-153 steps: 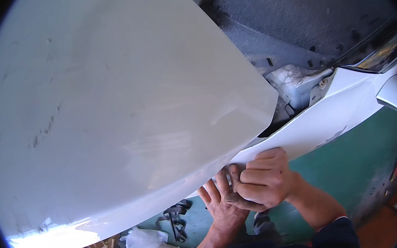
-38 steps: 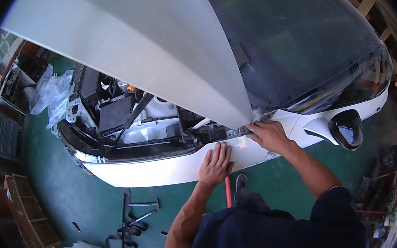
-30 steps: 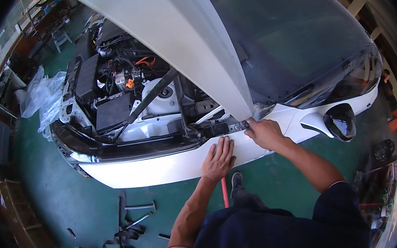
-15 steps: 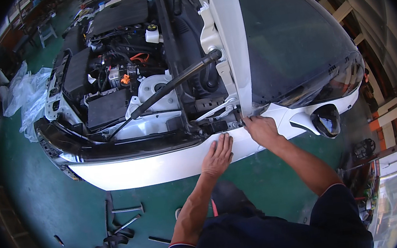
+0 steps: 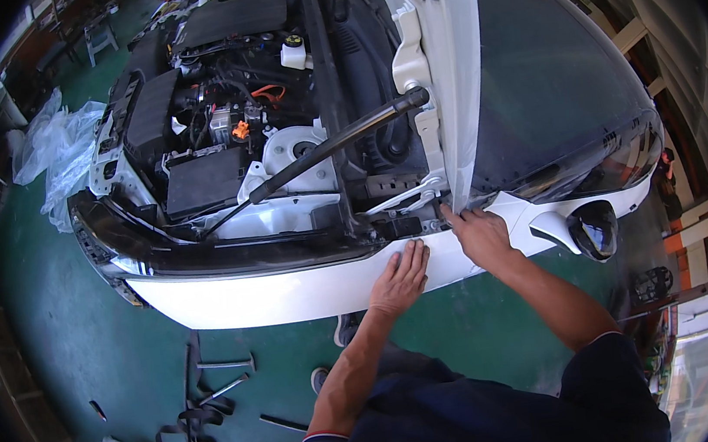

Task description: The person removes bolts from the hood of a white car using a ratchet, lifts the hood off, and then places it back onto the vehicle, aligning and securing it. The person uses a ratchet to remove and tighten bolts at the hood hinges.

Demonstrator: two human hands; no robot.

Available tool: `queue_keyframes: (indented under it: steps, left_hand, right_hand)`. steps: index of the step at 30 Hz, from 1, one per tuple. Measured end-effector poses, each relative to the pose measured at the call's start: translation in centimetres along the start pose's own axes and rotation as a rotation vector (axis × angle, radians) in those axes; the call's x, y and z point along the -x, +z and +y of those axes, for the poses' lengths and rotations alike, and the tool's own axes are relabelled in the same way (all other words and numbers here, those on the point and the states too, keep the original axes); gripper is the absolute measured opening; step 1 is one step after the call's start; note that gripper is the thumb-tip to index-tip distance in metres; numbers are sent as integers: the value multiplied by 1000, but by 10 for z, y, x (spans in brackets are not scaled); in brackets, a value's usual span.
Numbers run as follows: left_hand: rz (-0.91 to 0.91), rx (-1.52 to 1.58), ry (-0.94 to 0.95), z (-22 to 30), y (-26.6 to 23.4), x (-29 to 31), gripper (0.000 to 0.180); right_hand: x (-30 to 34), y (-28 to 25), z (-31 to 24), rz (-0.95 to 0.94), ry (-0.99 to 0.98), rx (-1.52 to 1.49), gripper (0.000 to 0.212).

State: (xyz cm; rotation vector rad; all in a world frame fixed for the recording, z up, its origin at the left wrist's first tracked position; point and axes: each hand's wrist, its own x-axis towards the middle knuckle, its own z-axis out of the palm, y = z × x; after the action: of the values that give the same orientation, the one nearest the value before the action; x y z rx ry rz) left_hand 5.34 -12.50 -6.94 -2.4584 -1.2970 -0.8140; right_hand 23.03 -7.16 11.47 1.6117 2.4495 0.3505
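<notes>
Green workshop floor (image 5: 79,339) is seen below a white car's fender (image 5: 292,293). Above that fender, the bonnet (image 5: 449,62) has been swung fully upright within a second. The left hand (image 5: 400,277) is laid flat and open on the fender; the right hand (image 5: 479,233), fingers loosely curled and grasping nothing, is pressed at the bonnet's hinge corner.

Left hand (image 5: 399,275) flat on fender (image 5: 292,291) (right hand (image 5: 480,235) beside it), tools (image 5: 207,386) on floor behind.
</notes>
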Motion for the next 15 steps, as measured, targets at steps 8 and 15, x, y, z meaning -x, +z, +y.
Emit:
queue_keyframes:
  steps: [8,15]
  left_hand:
    - [-17,5,11,-1,-6,1,64]
    - [-11,81,-3,0,-4,1,62]
  right_hand:
    - [-12,20,-26,-132,534,-559,36]
    - [-27,29,-42,67,1065,-1538,25]
